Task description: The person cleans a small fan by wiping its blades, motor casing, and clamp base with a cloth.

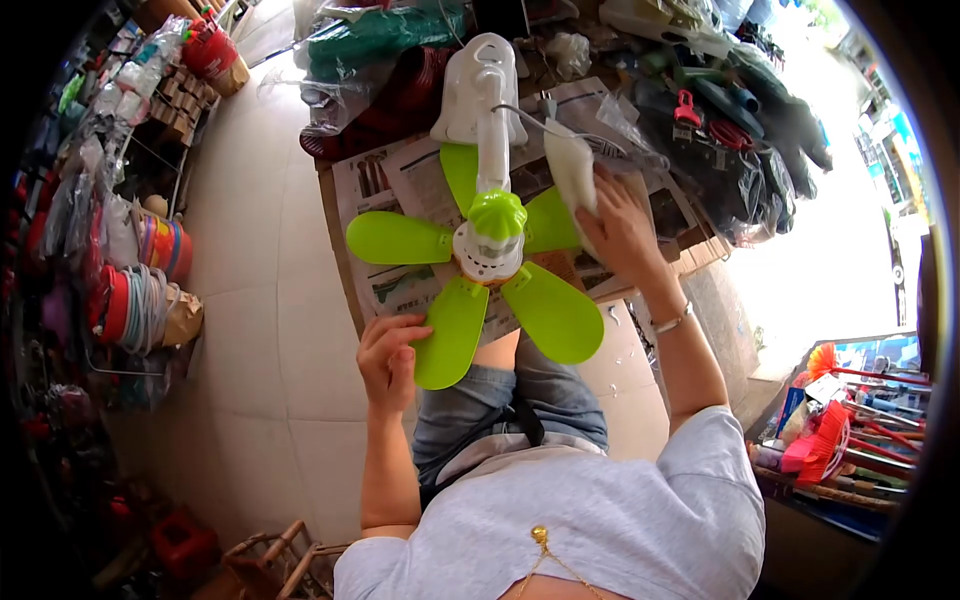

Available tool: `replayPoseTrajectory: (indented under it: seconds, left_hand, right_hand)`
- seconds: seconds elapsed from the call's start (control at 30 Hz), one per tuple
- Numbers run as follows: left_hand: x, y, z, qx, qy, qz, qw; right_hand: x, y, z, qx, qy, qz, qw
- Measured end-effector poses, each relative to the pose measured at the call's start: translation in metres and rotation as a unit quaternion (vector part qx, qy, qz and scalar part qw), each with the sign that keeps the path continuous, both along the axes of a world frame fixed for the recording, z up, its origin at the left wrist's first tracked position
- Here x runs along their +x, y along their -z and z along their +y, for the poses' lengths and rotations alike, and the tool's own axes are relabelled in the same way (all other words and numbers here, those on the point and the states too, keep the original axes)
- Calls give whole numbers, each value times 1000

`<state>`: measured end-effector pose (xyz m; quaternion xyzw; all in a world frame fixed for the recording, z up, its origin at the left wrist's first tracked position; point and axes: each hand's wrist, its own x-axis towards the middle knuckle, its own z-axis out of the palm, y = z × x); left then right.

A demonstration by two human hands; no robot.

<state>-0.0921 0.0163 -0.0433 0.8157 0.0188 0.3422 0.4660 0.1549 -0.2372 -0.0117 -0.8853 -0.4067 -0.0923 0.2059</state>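
A small fan with lime-green blades (562, 315), a white arm (493, 150) and a white base (462, 95) lies in front of me, with a green cap (497, 215) at its hub. Beside the lower-left blade, my left hand (388, 362) is half curled, thumb apart, its fingertips at the blade's edge; no grip on it shows. My right hand (625, 225) is closed on a soft white cloth-like piece (570, 165) to the right of the fan, the thumb lying over it. A pale cable (540, 122) with a plug loops from the fan arm.
Newspaper (400, 185) covers the low work surface. Behind it lie a green plastic-wrapped bundle (385, 42) and dark bagged goods (750, 130). Shelves with wire coils (147, 310) line the left. Brushes (840, 440) stand at the right, and a wooden stool (285, 560) at lower left.
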Motion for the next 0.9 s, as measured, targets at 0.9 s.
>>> replayPoseTrajectory:
  seconds: [0.9]
  left_hand:
    - [-17,7,0,63,18,-13,998]
  right_hand:
    - [-27,-18,50,-3,-206,1,979]
